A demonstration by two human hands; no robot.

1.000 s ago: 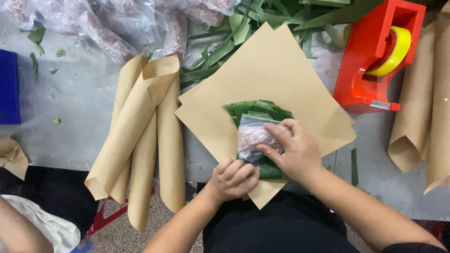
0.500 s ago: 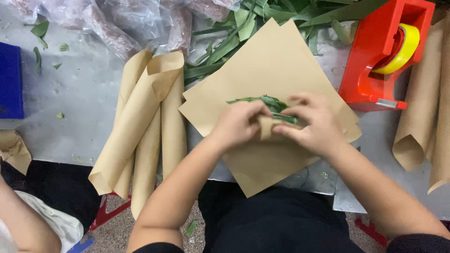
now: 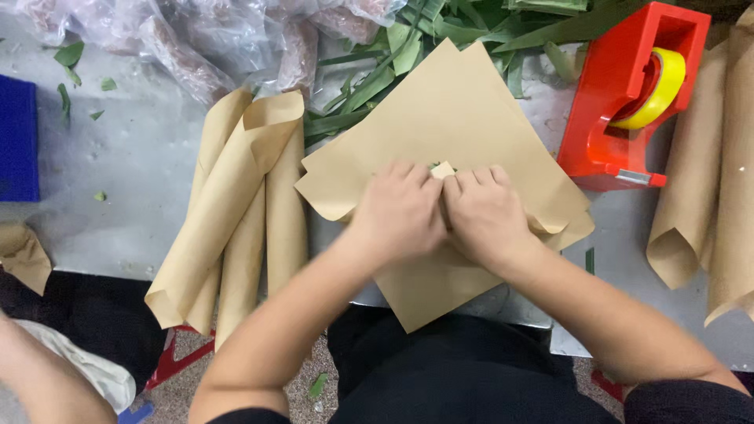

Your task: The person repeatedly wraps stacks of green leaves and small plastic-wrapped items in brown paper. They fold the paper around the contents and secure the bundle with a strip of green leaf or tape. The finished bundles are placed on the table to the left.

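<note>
On brown paper (image 3: 463, 110), left hand (image 3: 400, 212), right hand (image 3: 487, 216) – leaves now covered

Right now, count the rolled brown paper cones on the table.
5, maybe more. Three lie overlapped left of the left hand: top roll, middle roll, inner roll. Two more sit at the right edge: near roll, cropped roll. Others may hide beneath.

Bare worktop (image 3: 118, 196) lies open to the left, past the paper rolls (image 3: 236, 220). The red tape dispenser (image 3: 620, 102) blocks the right, and leaves (image 3: 377, 71) and plastic bags (image 3: 196, 39) crowd the far edge.
</note>
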